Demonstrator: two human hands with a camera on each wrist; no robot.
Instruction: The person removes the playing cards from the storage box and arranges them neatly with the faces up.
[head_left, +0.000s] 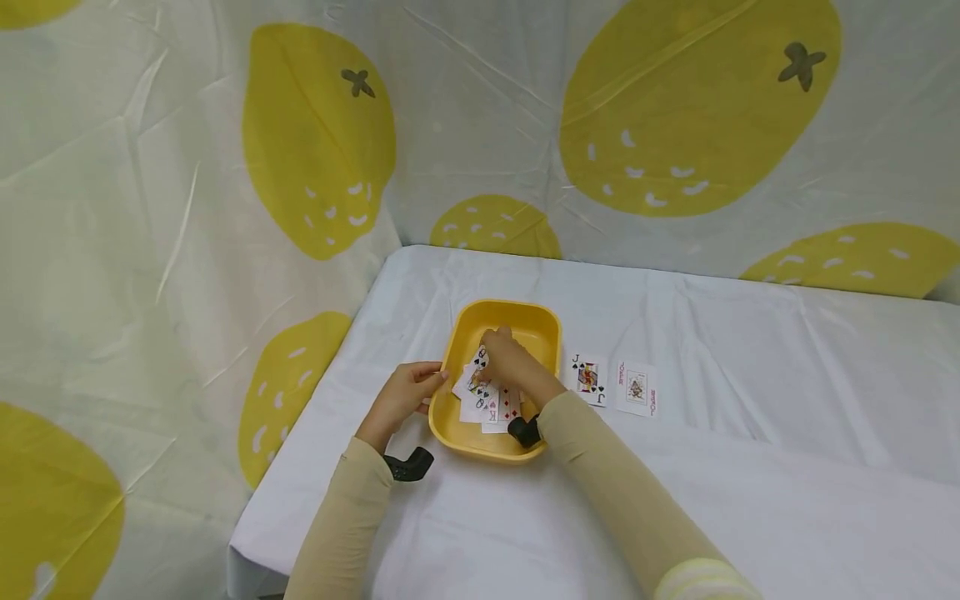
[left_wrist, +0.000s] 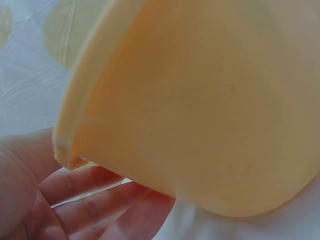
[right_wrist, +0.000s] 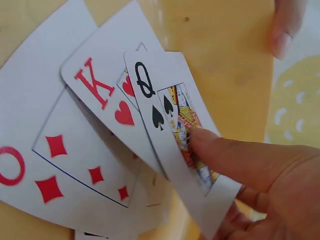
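My right hand (head_left: 514, 363) reaches inside a yellow plastic tub (head_left: 493, 455) and pinches a queen of spades (right_wrist: 148, 102) between thumb and fingers. Beneath the queen lies a king of hearts (right_wrist: 95, 82), which overlaps a diamonds card (right_wrist: 75, 175). More of the pile is hidden under these. At the tub's left side, my left hand (head_left: 402, 398) grips the rim, fingers under it against the outer wall; these fingers (left_wrist: 95, 212) show below the rim in the left wrist view.
On the white-covered table (head_left: 750, 375), a jack of spades (head_left: 587, 379) lies face up just right of the tub, with a joker (head_left: 637, 388) beside it. A lemon-print cloth (head_left: 480, 108) hangs behind and to the left. Black wrist devices (head_left: 410, 465) are on both arms.
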